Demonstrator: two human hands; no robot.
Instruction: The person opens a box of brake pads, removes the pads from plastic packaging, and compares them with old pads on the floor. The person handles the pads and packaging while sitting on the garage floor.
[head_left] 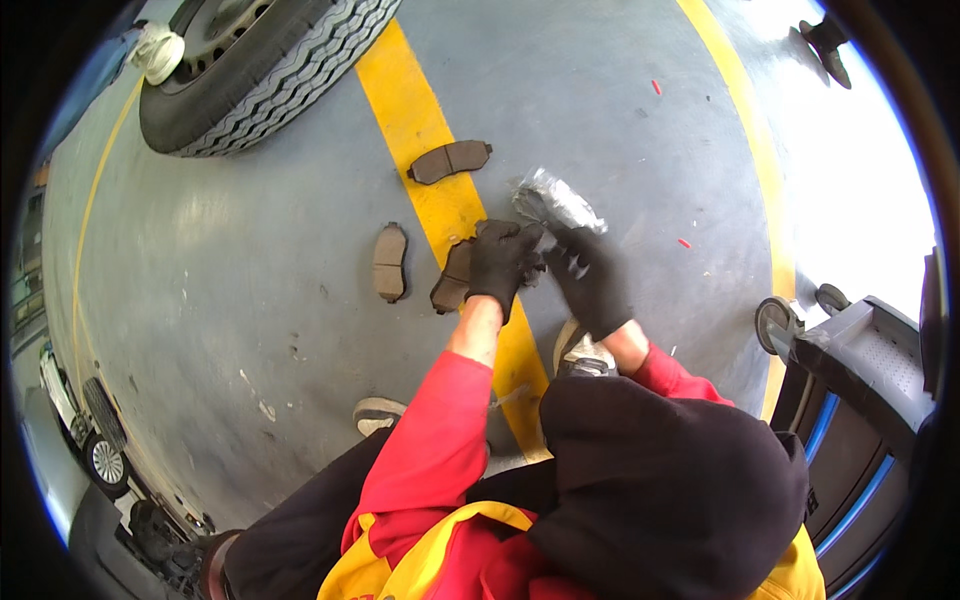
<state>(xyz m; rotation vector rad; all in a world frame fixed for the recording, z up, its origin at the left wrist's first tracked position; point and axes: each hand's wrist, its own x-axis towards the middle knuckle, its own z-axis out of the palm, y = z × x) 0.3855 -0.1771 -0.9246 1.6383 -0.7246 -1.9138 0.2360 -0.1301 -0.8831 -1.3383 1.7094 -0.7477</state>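
Both gloved hands meet just right of the yellow floor stripe (440, 190), which serves as the landmark here. The left hand (500, 262) has its fingers curled over a brake pad (455, 277) that lies on the stripe's right edge, its grip closed on the pad's near end as far as the glove lets one see. The right hand (590, 280) pinches the lower end of a crinkled clear plastic packet (555, 203), which sticks up and away just right of the stripe. Two more pads rest on the concrete floor (250, 300): one brake pad on the stripe (450, 160) farther up, and one brake pad left of the stripe (390, 262). A tyre (270, 80) stands well beyond, left of the stripe, and a wheeled tool cart (860, 370) sits far right of it. As a judgement: the packet is slick and held only by its end, so it could tear suddenly and spill whatever is inside onto the floor, where small parts would be hard to find. Thick gloves dull the feel, so the held pad could slip and chip. The loose pads lie close to the person's shoes (380, 412), easy to kick or step on.
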